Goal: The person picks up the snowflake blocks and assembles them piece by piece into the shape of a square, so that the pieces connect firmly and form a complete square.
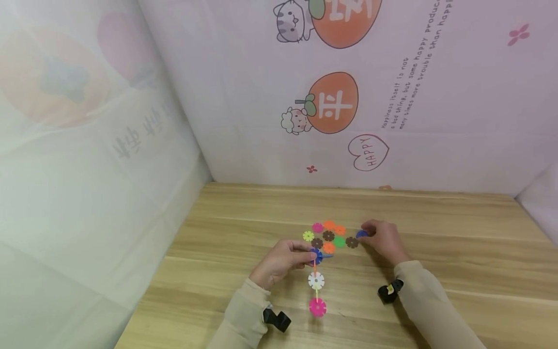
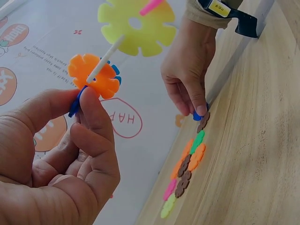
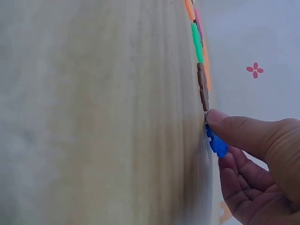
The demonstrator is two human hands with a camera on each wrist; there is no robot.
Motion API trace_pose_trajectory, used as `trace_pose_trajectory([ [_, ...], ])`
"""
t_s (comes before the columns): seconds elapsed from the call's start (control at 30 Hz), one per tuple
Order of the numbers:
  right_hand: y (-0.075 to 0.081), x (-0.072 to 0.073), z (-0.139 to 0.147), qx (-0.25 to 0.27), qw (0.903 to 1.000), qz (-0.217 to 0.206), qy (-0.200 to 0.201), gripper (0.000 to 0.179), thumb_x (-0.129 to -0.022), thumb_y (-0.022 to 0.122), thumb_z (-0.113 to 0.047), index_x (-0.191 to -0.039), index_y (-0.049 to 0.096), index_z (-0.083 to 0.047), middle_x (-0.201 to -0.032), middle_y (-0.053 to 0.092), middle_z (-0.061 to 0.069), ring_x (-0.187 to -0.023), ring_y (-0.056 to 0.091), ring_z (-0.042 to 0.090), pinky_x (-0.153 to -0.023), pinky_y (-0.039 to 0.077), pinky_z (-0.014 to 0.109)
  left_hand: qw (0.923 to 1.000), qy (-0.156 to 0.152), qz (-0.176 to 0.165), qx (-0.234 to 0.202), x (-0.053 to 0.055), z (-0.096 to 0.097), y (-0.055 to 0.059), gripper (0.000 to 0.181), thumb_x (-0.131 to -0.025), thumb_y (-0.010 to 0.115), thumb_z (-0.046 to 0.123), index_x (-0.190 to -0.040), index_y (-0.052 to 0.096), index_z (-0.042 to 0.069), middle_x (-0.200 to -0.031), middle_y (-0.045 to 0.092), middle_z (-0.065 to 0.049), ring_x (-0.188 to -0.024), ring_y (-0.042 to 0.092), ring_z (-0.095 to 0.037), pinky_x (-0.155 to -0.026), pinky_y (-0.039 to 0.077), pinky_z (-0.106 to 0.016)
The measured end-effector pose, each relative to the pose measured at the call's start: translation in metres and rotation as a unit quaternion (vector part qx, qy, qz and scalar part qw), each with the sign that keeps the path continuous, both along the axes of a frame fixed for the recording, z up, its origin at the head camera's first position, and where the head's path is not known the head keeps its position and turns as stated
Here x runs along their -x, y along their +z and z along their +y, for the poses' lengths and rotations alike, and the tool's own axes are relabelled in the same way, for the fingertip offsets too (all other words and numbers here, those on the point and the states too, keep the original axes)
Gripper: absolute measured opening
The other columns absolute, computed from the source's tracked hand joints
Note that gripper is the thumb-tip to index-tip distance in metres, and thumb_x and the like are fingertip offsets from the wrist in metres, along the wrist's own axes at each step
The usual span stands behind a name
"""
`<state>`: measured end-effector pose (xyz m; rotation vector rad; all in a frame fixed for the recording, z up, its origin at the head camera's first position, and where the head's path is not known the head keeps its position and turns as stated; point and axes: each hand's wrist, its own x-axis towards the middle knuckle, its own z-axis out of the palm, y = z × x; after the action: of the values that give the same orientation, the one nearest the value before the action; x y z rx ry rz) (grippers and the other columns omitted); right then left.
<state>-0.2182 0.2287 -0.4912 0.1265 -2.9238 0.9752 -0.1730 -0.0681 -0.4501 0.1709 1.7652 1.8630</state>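
Between the thumb and fingers of my left hand [image 1: 279, 261] is a blue notched plastic disc [image 1: 317, 257]. It belongs to a chain of slotted-together discs, with an orange disc [image 2: 84, 68], a white disc [image 1: 316, 280], a yellow disc [image 2: 154, 30] and a pink disc [image 1: 317, 307] at the near end. Another blue piece juts out beside the held one. Over at the right, my right hand [image 1: 385, 240] pinches a separate blue disc [image 3: 217, 143] by its edge, close to the tabletop. My fingers partly cover both blue discs.
Several loose discs lie flat in a cluster beyond my left hand, among them a green disc [image 1: 339, 241], a brown disc [image 1: 351, 242] and a yellow-green disc [image 1: 308, 236]. The wooden table [image 1: 218, 291] meets a printed cloth [image 1: 261, 145] at its back edge.
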Motion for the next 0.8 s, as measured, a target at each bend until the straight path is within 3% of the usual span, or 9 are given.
trace_pose_trajectory([
  [0.37, -0.003, -0.014, 0.006, 0.026, 0.999, 0.035, 0.002, 0.021, -0.08, 0.073, -0.013, -0.099, 0.068, -0.004, -0.084, 0.069, 0.006, -0.075, 0.062, 0.014, -0.064, 0.05, 0.024, 1.0, -0.001, 0.003, -0.001, 0.0, 0.0, 0.001, 0.022, -0.081, 0.071, 0.012, -0.1, 0.067, 0.001, -0.085, 0.069, -0.004, -0.078, 0.065, -0.013, -0.067, 0.052, -0.024],
  [0.5, -0.001, -0.021, 0.006, 0.029, 0.9986, 0.043, 0.012, 0.021, -0.081, 0.072, -0.012, -0.099, 0.069, -0.003, -0.084, 0.069, 0.006, -0.075, 0.062, 0.014, -0.066, 0.051, 0.025, 1.0, -0.006, -0.002, -0.005, 0.002, 0.0, 0.001, 0.023, -0.081, 0.072, 0.013, -0.1, 0.067, 0.002, -0.086, 0.069, -0.004, -0.08, 0.065, -0.014, -0.069, 0.052, -0.025],
  [0.67, -0.005, -0.027, 0.011, 0.039, 0.9986, 0.034, 0.007, 0.018, -0.083, 0.071, -0.015, -0.099, 0.07, -0.006, -0.09, 0.07, 0.007, -0.081, 0.063, 0.017, -0.069, 0.052, 0.026, 0.9999, -0.008, -0.005, -0.008, 0.003, 0.0, 0.0, 0.023, -0.08, 0.072, 0.013, -0.1, 0.067, 0.002, -0.086, 0.069, -0.004, -0.081, 0.066, -0.015, -0.07, 0.052, -0.025],
  [0.8, -0.003, -0.036, 0.013, 0.092, 0.9955, -0.005, -0.021, 0.029, -0.086, 0.067, -0.031, -0.105, 0.069, -0.01, -0.1, 0.069, 0.009, -0.087, 0.062, 0.016, -0.07, 0.05, 0.023, 0.9999, -0.005, -0.01, -0.007, 0.003, 0.0, -0.002, 0.023, -0.08, 0.072, 0.013, -0.1, 0.067, 0.002, -0.086, 0.069, -0.005, -0.079, 0.065, -0.013, -0.068, 0.051, -0.024],
])
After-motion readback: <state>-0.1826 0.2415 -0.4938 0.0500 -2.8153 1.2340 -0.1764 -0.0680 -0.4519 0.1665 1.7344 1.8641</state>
